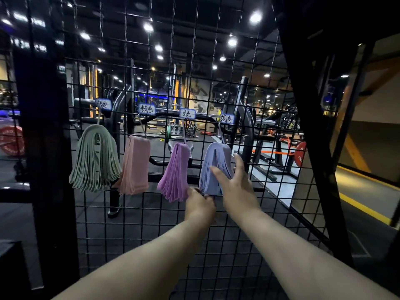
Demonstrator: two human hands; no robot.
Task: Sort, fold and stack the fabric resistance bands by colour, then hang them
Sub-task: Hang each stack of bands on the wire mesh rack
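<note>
Four bundles of fabric bands hang from hooks on a black wire grid panel [216, 224]: green bands [95, 156] at the left, then pink bands [135, 165], purple bands [175, 172] and blue bands [213, 169]. A small handwritten label sits above each hook. My left hand [200, 205] pinches the lower edge of the blue bundle. With straight fingers, my right hand [234, 182] lies against the front and right side of the blue bundle.
A thick black post [49, 169] stands left of the grid and a slanted black beam [313, 126] at the right. Behind the mesh are gym racks, benches and red weight plates [300, 153]. A yellow floor line [363, 206] runs at the right.
</note>
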